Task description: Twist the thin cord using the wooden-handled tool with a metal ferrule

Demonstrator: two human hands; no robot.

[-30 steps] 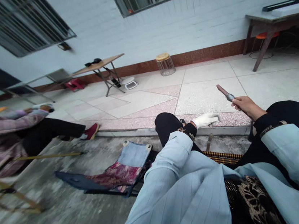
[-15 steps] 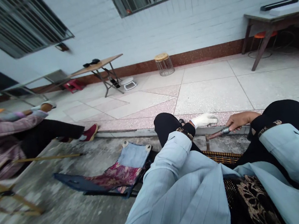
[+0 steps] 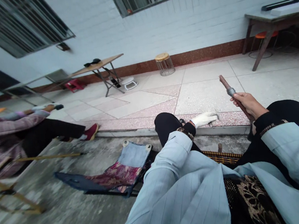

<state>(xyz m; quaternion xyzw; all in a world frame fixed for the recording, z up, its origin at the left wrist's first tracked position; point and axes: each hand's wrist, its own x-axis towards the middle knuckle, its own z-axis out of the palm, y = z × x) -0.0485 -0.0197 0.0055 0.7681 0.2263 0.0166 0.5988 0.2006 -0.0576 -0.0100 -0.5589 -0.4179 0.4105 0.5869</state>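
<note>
My right hand (image 3: 246, 103) is closed around a brown rod-like tool with a metal band (image 3: 228, 88), raised so its tip points up and to the left above my right knee. My left hand (image 3: 205, 119), in a white glove, rests beyond my left knee with its fingers drawn together; what it holds is hidden. A woven strip with a dark and yellow pattern (image 3: 223, 156) lies across my lap between my knees. A short brown stub (image 3: 219, 148) sticks up just behind the strip.
Another person (image 3: 18, 131) sits at the left with a leg stretched out. A folding cloth stool (image 3: 118, 170) lies on the concrete. Further back stand a folding table (image 3: 100, 65), a wire stool (image 3: 164, 64) and a bench table (image 3: 271, 17). A kerb (image 3: 130, 133) divides concrete from tiles.
My right hand swung the tool down beside my gloved hand half a second ago and has now lifted it again. The gloved hand has stayed put.
</note>
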